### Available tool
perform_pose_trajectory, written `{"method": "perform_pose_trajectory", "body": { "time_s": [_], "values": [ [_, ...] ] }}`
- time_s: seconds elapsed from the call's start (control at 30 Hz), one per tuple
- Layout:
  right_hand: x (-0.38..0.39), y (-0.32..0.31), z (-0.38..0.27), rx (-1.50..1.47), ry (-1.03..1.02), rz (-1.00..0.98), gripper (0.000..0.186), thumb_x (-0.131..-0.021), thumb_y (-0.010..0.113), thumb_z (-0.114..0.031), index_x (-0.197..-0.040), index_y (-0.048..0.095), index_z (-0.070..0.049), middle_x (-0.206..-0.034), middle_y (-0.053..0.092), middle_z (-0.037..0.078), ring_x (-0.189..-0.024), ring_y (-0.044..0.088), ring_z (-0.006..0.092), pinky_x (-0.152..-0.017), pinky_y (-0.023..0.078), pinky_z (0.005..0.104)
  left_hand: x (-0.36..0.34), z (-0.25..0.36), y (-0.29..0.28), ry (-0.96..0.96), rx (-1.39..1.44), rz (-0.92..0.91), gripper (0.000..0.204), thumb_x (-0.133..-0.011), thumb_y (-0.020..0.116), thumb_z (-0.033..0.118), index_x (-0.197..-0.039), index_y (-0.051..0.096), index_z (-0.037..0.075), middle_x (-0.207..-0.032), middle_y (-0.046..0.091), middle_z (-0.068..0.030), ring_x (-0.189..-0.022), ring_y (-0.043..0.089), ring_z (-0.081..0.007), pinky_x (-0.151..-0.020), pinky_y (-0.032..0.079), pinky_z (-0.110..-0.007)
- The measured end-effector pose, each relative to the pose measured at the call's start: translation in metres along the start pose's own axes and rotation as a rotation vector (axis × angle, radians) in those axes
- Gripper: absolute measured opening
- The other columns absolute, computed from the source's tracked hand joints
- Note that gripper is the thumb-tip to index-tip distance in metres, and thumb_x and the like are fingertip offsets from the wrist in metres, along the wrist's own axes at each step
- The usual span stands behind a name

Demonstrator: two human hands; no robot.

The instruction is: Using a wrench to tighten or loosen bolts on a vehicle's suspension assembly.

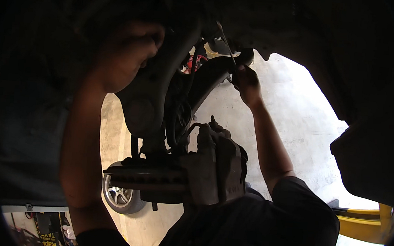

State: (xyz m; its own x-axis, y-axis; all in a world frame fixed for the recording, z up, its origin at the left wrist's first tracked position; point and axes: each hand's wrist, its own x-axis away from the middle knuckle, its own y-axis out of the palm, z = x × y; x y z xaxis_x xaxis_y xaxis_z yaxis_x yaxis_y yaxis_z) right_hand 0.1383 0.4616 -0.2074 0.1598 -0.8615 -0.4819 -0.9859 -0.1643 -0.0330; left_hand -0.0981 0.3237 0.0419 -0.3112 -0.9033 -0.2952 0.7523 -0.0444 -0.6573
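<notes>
A long, thin metal tool (227, 44) slants up from my right hand (248, 83), which is closed around its lower end. The tool's tip reaches into the dark upper part of the wheel well, and its exact kind is hard to tell. My left hand (130, 55) is raised beside the curved steering knuckle (178, 70), its fingers curled; what they hold, if anything, is lost in shadow. Below both hands are the brake disc (146, 177) and the brake caliper (216, 168). A dark suspension arm (210, 78) runs between the knuckle and my right hand.
Dark wheel-well lining and bodywork (361, 154) surround the work. A wheel with a silver rim (119, 195) is on the pale floor (290, 112) below. A yellow lift arm (360, 223) stands at the lower right. Something red (195, 63) shows behind the suspension.
</notes>
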Motion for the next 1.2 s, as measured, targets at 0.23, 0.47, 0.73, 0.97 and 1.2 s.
{"method": "perform_pose_trajectory", "body": {
  "time_s": [0.23,0.47,0.73,0.97,1.2],
  "values": [
    [0.013,0.0,-0.036,-0.396,0.223,0.029,0.031,-0.096,0.041,-0.031,-0.081,0.054,-0.008,-0.057,0.041,-0.004,-0.049,0.035,0.0057,-0.043,0.027,0.0213,0.002,-0.008,0.006,0.355,-0.566,0.039,0.037,-0.08,0.055,0.026,-0.11,0.059,0.004,-0.093,0.06,-0.005,-0.077,0.056,-0.0118,-0.066,0.046,-0.026],
    [-0.013,-0.022,-0.015,-0.935,0.371,-0.369,0.021,-0.094,0.043,-0.032,-0.082,0.048,-0.016,-0.058,0.036,-0.007,-0.044,0.029,0.004,-0.039,0.022,0.0171,-0.003,0.003,0.01,0.318,-0.791,0.005,0.027,-0.084,0.051,0.016,-0.106,0.06,0.004,-0.098,0.061,-0.0095,-0.09,0.059,-0.0196,-0.077,0.047,-0.031],
    [0.032,-0.005,-0.055,-0.524,0.238,0.028,0.021,-0.093,0.05,-0.029,-0.08,0.051,-0.012,-0.055,0.034,-0.008,-0.044,0.028,0.0027,-0.04,0.022,0.0194,0.006,0.029,0.023,0.081,-0.725,-0.052,0.028,-0.083,0.053,0.022,-0.104,0.06,0.005,-0.098,0.06,-0.0118,-0.094,0.058,-0.0188,-0.079,0.046,-0.029],
    [0.017,-0.05,-0.152,0.716,-0.292,0.115,0.028,-0.085,0.056,-0.016,-0.111,0.059,-0.006,-0.097,0.065,0.017,-0.085,0.064,0.027,-0.077,0.049,0.0345,0.003,0.01,0.0,0.132,-0.373,-0.066,0.03,-0.083,0.056,0.019,-0.107,0.06,0.002,-0.11,0.059,-0.0147,-0.099,0.058,-0.0264,-0.082,0.047,-0.033],
    [0.018,-0.041,-0.222,1.029,-0.525,0.083,0.026,-0.082,0.055,-0.015,-0.104,0.061,-0.003,-0.096,0.063,0.019,-0.089,0.062,0.0321,-0.077,0.049,0.0388,0.001,0.003,0.001,0.323,-0.628,-0.037,0.029,-0.084,0.055,0.02,-0.107,0.059,0.002,-0.108,0.06,-0.0152,-0.093,0.06,-0.0283,-0.081,0.047,-0.034]
  ]
}}
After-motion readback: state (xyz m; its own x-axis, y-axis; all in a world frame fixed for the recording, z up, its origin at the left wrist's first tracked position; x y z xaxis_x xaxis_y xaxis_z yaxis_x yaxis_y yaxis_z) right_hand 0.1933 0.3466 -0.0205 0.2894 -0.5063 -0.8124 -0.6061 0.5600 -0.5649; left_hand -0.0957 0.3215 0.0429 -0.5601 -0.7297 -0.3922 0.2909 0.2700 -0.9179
